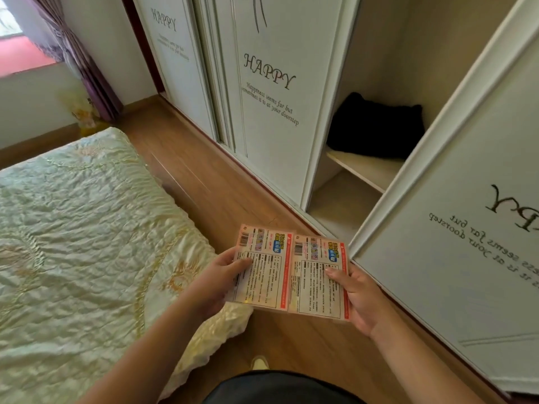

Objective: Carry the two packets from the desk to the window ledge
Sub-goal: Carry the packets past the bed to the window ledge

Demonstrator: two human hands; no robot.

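I hold two flat pink packets side by side in front of me, printed backs up, each with a barcode and a red stripe. My left hand (221,278) grips the left packet (264,272) with the thumb on top. My right hand (354,295) grips the right packet (316,279) the same way. The packets overlap slightly at their inner edges. The window ledge (20,56), reddish, shows far off at the top left beside a purple curtain (84,68).
A bed (73,228) with a pale quilted cover fills the left. A strip of wooden floor (186,164) runs between it and a white wardrobe (271,91). One wardrobe door (455,228) stands open on my right, showing shelves and a black bundle (376,126).
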